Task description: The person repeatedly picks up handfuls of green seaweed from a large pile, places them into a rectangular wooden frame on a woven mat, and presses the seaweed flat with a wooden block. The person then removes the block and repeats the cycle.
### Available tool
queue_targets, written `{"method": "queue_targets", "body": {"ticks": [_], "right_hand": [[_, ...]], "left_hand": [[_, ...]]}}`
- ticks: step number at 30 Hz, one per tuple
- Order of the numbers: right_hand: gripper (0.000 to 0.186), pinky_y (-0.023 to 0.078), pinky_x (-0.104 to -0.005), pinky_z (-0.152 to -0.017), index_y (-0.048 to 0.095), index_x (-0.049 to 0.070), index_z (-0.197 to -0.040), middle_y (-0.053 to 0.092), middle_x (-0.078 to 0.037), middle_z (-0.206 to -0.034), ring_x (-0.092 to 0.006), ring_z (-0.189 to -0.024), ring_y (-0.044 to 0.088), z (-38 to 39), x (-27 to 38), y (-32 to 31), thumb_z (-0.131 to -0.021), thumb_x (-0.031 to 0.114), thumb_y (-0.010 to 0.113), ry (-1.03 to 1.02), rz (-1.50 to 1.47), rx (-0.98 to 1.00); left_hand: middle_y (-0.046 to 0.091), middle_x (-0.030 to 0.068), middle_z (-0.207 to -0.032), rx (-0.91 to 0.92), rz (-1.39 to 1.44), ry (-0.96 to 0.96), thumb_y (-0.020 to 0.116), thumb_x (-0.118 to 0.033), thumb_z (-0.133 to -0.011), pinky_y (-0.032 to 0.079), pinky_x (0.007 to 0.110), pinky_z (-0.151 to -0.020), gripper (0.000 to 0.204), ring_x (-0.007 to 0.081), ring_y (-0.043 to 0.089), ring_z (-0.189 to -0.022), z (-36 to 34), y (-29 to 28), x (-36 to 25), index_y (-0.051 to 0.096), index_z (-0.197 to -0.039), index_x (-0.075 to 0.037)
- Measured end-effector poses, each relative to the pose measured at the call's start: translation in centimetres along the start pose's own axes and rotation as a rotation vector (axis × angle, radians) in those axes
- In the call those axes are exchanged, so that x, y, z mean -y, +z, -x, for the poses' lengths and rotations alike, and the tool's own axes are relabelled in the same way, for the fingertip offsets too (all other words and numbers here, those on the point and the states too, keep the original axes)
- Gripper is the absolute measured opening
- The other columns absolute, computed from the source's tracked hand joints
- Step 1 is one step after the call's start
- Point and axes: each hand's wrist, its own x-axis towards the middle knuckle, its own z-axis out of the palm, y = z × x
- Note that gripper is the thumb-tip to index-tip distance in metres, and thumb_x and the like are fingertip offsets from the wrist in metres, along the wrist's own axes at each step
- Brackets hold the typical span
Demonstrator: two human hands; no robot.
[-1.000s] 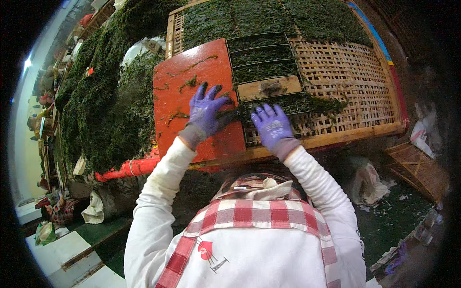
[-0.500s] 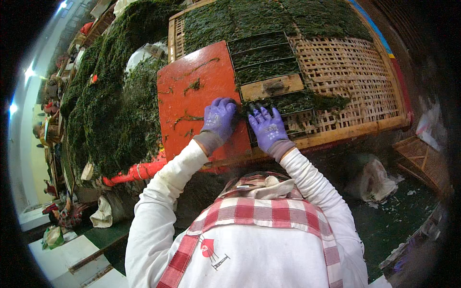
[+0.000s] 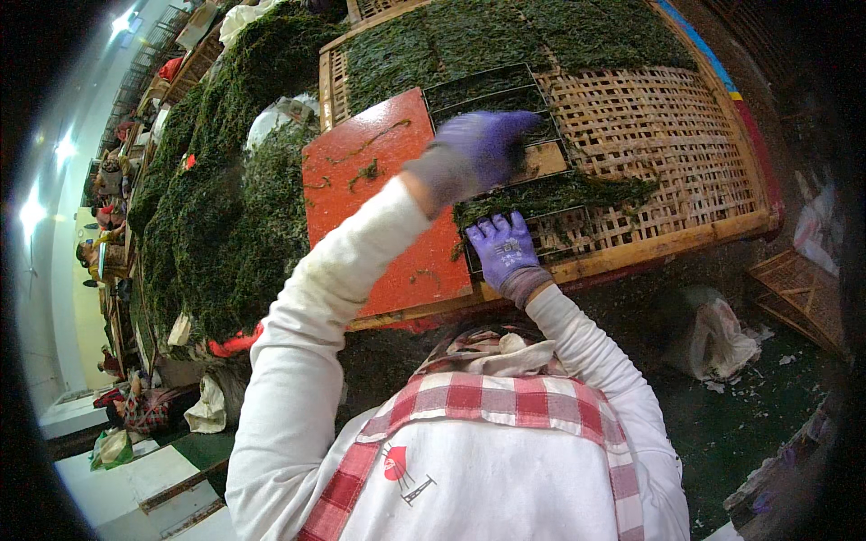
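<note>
My left hand [image 3: 478,149], in a purple glove, is smeared by motion above a thin metal frame [image 3: 478,83] with dividers and a small wooden board [image 3: 547,160]; its fingers cannot be made out. Dark green seaweed [image 3: 559,194] lies in the frame's near part, with strands trailing right. At the near edge of that seaweed, my purple-gloved right hand [image 3: 505,248] rests with fingers stretched forward and touching it. The frame sits on a woven bamboo rack [image 3: 649,117]. Left of the frame, a red board [image 3: 361,216] carries a few loose strands.
A large seaweed heap [image 3: 207,225] rises at the left, around a whitish bag [image 3: 280,117]. Flat seaweed sheets [image 3: 505,36] cover the rack's far part. A translucent plastic bag [image 3: 713,343] and a wooden lattice piece [image 3: 798,302] lie on the floor at right.
My left hand has moved from the red board's right edge, up and to the right, over the frame and wooden board. My right hand stays near the frame's near end, slightly lower.
</note>
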Motion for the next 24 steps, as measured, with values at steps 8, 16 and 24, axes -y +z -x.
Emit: {"method": "queue_targets", "body": {"ticks": [8,16,24], "right_hand": [[0.044,0.024,-0.0484,-0.105,0.051,0.015,-0.126,0.05,-0.008,-0.131,-0.0261,-0.122,0.043,1.8,-2.0,-3.4,-0.082,0.018,0.049,-0.061,-0.021,-0.047],[0.042,0.025,-0.0491,-0.105,0.049,0.014,-0.127,0.046,-0.008,-0.136,-0.0269,-0.125,0.041,1.8,-4.2,-4.5,-0.085,0.016,0.046,0.053,0.126,-0.105],[0.043,0.028,-0.0478,-0.104,0.05,0.013,-0.126,0.047,-0.007,-0.135,-0.0254,-0.124,0.042,2.3,-3.0,-4.8,-0.083,0.017,0.049,-0.031,0.083,-0.103]], "left_hand": [[0.064,0.0133,-0.101,0.173,-0.072,-0.294,0.064,-0.022,-0.08,0.049,0.043,-0.077,0.029,0.0349,0.06,-0.092,10.9,4.0,3.6,0.063,-0.108,-0.014],[0.059,0.0144,-0.111,-0.021,-0.21,-0.213,0.068,-0.019,-0.073,0.043,0.047,-0.089,0.029,0.0396,0.052,-0.103,15.4,3.9,2.9,0.063,-0.101,-0.01],[0.057,0.0124,-0.115,-0.268,-0.07,-0.046,0.069,-0.019,-0.068,0.038,0.048,-0.09,0.035,0.037,0.047,-0.115,13.6,6.7,1.8,0.062,-0.101,-0.011]]}}
